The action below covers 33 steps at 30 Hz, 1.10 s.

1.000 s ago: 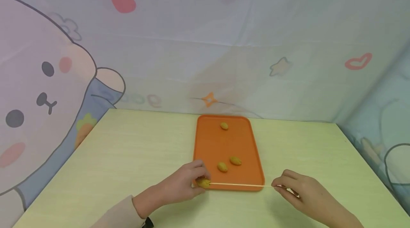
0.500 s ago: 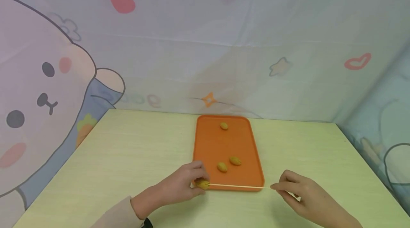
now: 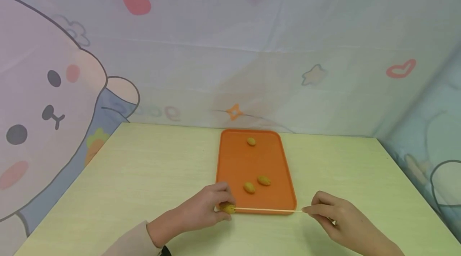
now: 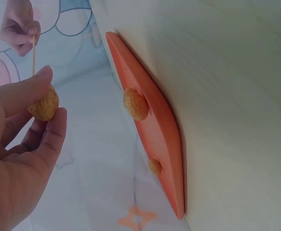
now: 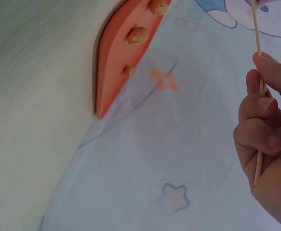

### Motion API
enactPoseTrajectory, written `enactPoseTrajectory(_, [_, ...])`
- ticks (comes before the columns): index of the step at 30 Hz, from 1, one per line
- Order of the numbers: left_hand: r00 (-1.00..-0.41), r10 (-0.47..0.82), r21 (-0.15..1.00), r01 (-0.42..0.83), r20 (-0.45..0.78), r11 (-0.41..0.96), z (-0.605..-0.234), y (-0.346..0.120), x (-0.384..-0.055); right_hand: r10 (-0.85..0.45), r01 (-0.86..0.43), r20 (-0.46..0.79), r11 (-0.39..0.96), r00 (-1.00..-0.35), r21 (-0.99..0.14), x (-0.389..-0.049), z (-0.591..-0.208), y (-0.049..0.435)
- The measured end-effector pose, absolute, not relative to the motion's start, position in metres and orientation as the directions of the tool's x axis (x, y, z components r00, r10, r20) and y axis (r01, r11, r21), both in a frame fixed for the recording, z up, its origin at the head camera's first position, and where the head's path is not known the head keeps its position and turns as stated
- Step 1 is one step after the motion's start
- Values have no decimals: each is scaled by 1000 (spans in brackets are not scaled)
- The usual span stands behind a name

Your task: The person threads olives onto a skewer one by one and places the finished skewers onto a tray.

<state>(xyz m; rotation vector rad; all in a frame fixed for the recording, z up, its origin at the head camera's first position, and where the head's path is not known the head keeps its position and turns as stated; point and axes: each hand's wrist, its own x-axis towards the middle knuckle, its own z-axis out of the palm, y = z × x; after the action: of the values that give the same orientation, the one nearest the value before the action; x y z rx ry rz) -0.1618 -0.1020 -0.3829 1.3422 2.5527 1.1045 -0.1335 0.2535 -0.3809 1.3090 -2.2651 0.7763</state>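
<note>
In the head view my left hand [image 3: 203, 210] pinches a wrinkled golden-brown ball [image 3: 227, 208] between thumb and fingers, above the tray's near left corner. A thin wooden skewer [image 3: 268, 209] runs rightward from that ball, nearly level. My right hand [image 3: 340, 216] grips its other end; the right wrist view shows the skewer [image 5: 256, 29] passing along the curled fingers into the palm. How deep the point sits in the ball is hidden by the left thumb. Similar balls lie on the orange tray [image 3: 248, 160]: one ball [image 3: 249, 187], another ball [image 3: 264, 180] and a far ball [image 3: 251, 141].
The tray lies on a pale yellow table [image 3: 169, 160], its far edge close to a printed cloth backdrop [image 3: 252, 68]. More cloth hangs at the right side [image 3: 425, 148]. A dark band [image 3: 165, 251] shows at the left wrist below the sleeve [image 3: 133, 242].
Both hands hold the same grips. The right hand has shifted slightly left and the skewer's right end sits a little lower. The balls on the tray stay in place.
</note>
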Motion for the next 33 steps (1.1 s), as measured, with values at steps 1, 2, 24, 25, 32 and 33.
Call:
enactPoseTrajectory(1, [-620, 738, 614, 699, 266, 366, -383, -102, -162, -649, -876, 593, 405, -476, -261, -133, -381, 253])
enactPoseTrajectory(2, [-619, 739, 614, 699, 265, 366, -383, -101, -161, -649, -875, 591, 408, -479, -262, -133, -381, 253])
enactPoseTrajectory(24, [-597, 748, 625, 710, 291, 323, -384, -97, -163, -627, -875, 619, 415, -474, -249, -133, -384, 244])
enactPoseTrajectory(25, [-596, 747, 624, 712, 294, 322, -384, -97, -164, -624, -871, 617, 422, -479, -250, -133, -384, 243])
enactPoseTrajectory(32, [-592, 744, 617, 721, 311, 316, -386, -95, -165, -620, -863, 610, 434, -493, -256, -134, -384, 240])
enactPoseTrajectory(33, [-591, 743, 615, 723, 314, 315, -386, -95, -164, -619, -863, 610, 434, -495, -259, -134, -383, 240])
